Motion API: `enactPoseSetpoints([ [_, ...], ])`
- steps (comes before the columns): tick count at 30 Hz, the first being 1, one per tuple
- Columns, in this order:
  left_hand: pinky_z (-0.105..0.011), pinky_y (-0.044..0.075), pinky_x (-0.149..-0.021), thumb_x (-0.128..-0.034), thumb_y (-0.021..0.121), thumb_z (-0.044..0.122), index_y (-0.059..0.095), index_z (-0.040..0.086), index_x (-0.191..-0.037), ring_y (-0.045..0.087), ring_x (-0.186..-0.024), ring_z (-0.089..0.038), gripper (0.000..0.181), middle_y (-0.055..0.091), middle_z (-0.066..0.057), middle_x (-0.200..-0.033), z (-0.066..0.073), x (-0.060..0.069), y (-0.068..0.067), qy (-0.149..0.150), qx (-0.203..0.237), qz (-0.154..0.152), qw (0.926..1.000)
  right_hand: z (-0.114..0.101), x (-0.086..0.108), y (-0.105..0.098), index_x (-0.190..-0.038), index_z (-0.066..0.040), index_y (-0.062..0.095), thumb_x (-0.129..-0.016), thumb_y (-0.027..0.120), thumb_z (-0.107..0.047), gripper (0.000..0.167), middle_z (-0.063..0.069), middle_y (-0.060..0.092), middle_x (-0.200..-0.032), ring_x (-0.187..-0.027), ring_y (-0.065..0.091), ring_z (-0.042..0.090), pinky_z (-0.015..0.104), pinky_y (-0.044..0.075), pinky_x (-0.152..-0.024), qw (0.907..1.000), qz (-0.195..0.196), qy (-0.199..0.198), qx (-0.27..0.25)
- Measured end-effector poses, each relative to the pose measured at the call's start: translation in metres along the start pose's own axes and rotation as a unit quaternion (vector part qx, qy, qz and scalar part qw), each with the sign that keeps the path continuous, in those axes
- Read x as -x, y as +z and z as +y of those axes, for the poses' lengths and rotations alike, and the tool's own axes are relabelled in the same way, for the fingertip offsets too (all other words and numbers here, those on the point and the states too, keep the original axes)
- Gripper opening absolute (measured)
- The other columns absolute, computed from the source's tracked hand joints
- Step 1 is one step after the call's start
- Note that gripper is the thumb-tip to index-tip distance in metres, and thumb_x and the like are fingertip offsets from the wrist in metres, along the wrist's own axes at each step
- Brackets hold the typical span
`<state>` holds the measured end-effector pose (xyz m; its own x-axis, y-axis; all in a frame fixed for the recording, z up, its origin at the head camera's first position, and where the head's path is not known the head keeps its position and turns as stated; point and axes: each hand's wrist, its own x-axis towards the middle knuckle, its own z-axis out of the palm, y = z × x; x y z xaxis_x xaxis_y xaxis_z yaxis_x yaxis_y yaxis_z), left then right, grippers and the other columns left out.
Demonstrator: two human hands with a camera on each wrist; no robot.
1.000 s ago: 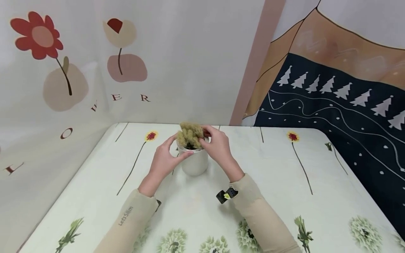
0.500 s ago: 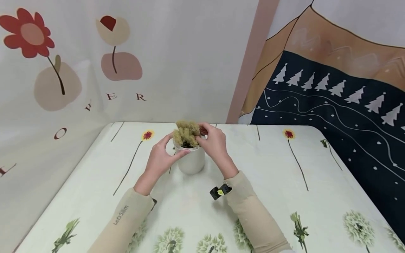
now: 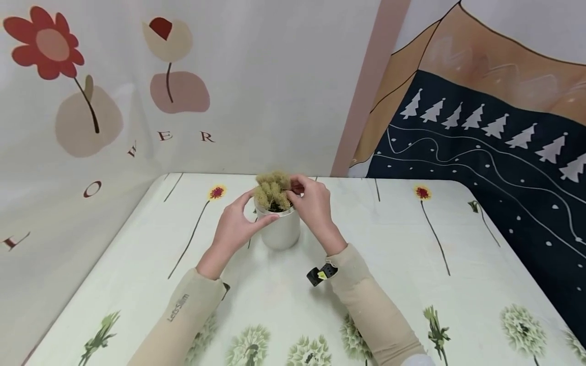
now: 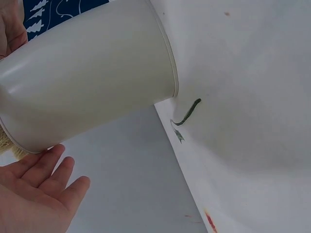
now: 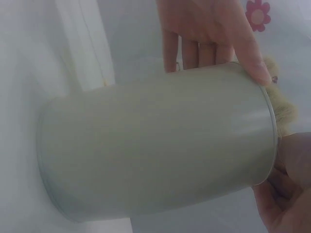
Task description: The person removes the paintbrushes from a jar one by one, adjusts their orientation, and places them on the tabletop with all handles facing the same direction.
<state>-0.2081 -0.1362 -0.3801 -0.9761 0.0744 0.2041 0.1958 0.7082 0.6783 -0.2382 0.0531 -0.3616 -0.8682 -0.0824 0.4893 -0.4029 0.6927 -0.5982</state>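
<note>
A white cylindrical pot (image 3: 280, 231) stands upright near the table's back edge, bushy yellow-green plant tufts (image 3: 272, 190) rising from its mouth. My left hand (image 3: 235, 223) grips the pot's rim, thumb in front and fingers round the left side; in the right wrist view that hand (image 5: 209, 29) spans the rim. At the right side of the tufts, my right hand (image 3: 313, 203) pinches some of them between thumb and fingers, though the fingertips are partly hidden. The left wrist view shows the pot's smooth side (image 4: 92, 68) and the left fingers spread at its rim.
The table's cover (image 3: 284, 295) has printed flowers. A pale wall cloth (image 3: 274, 91) with a red flower and letters hangs behind, and a navy cloth (image 3: 439, 147) with white trees is at the right.
The head view has shifted slightly. The right fingers have moved a little at the tufts, whose outline looks rounder. The left hand keeps its place on the pot.
</note>
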Motion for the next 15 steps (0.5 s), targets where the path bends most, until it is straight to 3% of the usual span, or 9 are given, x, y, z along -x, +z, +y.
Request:
enactPoseSetpoints([
  [2, -0.029, 0.035, -0.054, -0.0788, 0.078, 0.057, 0.043, 0.013, -0.151, 0.04, -0.054, -0.015, 0.091, 0.064, -0.019, -0.13, 0.0014, -0.0002, -0.0002, 0.001, 0.0, 0.0, 1.0, 0.0, -0.0001, -0.0009, -0.109, -0.009, 0.072, -0.09, 0.074, -0.014, 0.02, 0.007, 0.077, -0.096, -0.086, 0.075, 0.02, 0.037, 0.06, -0.082, 0.9999, 0.004, -0.004, -0.012],
  [4, -0.029, 0.033, -0.051, -0.0791, 0.078, 0.056, 0.043, 0.013, -0.151, 0.033, -0.05, -0.013, 0.091, 0.068, -0.019, -0.11, 0.0023, -0.0002, -0.0004, 0.001, 0.003, -0.001, 1.0, -0.0005, 0.0, -0.0018, -0.108, -0.008, 0.072, -0.09, 0.075, -0.013, 0.02, 0.008, 0.077, -0.096, -0.086, 0.075, 0.02, 0.036, 0.06, -0.081, 0.9996, 0.008, -0.008, -0.027],
  [7, -0.029, 0.031, -0.049, -0.0794, 0.078, 0.056, 0.042, 0.013, -0.151, 0.027, -0.048, -0.012, 0.091, 0.065, -0.019, -0.092, 0.0027, 0.0, -0.0005, -0.001, 0.007, -0.003, 1.0, -0.0018, -0.0001, -0.0036, -0.107, -0.007, 0.071, -0.089, 0.075, -0.012, 0.019, 0.009, 0.077, -0.095, -0.085, 0.075, 0.02, 0.033, 0.061, -0.08, 0.9987, 0.012, -0.015, -0.047],
  [9, -0.03, 0.032, -0.049, -0.0794, 0.078, 0.056, 0.043, 0.013, -0.151, 0.028, -0.048, -0.012, 0.091, 0.067, -0.02, -0.1, 0.0029, 0.0001, -0.0006, -0.002, 0.009, -0.002, 1.0, -0.0026, -0.0006, -0.0045, -0.107, -0.007, 0.071, -0.09, 0.074, -0.013, 0.019, 0.009, 0.077, -0.096, -0.085, 0.075, 0.02, 0.032, 0.061, -0.079, 0.9983, 0.013, -0.019, -0.054],
  [12, -0.03, 0.034, -0.052, -0.079, 0.078, 0.057, 0.043, 0.013, -0.151, 0.031, -0.05, -0.013, 0.091, 0.064, -0.02, -0.128, 0.0028, -0.0002, -0.0008, -0.003, 0.008, -0.002, 1.0, -0.0039, -0.0021, -0.0061, -0.109, -0.006, 0.071, -0.09, 0.074, -0.014, 0.02, 0.01, 0.077, -0.097, -0.087, 0.075, 0.021, 0.03, 0.062, -0.078, 0.9975, 0.014, -0.022, -0.066],
  [15, -0.031, 0.036, -0.055, -0.0788, 0.078, 0.058, 0.043, 0.013, -0.151, 0.036, -0.052, -0.016, 0.091, 0.059, -0.018, -0.139, 0.0028, -0.0003, -0.0012, -0.005, 0.008, -0.003, 1.0, -0.0049, -0.0035, -0.0082, -0.113, -0.006, 0.071, -0.091, 0.073, -0.015, 0.023, 0.011, 0.077, -0.099, -0.09, 0.075, 0.022, 0.029, 0.062, -0.078, 0.9961, 0.018, -0.025, -0.083],
])
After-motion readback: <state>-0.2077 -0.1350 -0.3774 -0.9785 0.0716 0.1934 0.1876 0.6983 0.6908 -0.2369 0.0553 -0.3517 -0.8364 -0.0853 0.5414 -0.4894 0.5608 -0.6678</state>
